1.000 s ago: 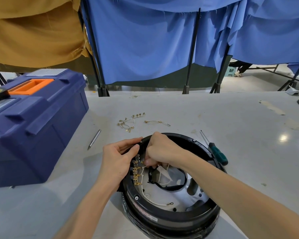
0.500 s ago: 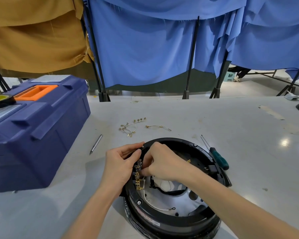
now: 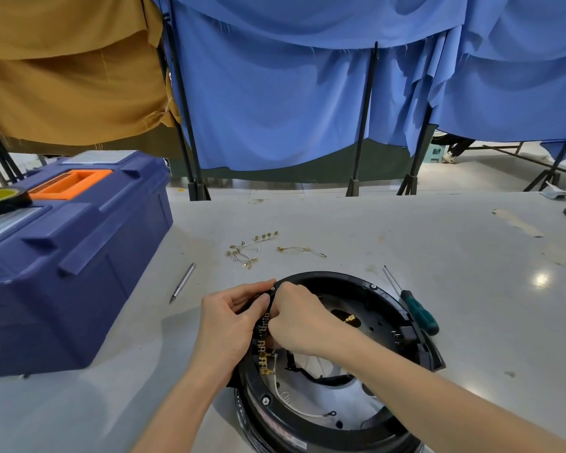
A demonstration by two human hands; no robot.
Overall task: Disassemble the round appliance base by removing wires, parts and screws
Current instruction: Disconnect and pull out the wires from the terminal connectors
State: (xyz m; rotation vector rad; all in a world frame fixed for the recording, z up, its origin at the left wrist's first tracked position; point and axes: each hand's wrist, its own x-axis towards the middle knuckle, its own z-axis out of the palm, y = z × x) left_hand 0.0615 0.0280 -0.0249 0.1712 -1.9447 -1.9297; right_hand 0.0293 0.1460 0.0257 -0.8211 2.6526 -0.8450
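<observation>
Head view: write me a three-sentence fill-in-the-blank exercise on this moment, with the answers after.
The green-handled screwdriver lies to the ____ of the round base.
The left hand grips the base's ____ rim.
The blue toolbox has an ____ inset in its lid.
Missing words: right; left; orange.

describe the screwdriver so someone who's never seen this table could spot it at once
Find the round black appliance base at the near edge of the grey table. The screwdriver lies just off the base's right rim. Its dark green handle sets it apart from the bare silver rod left of the base.
</observation>
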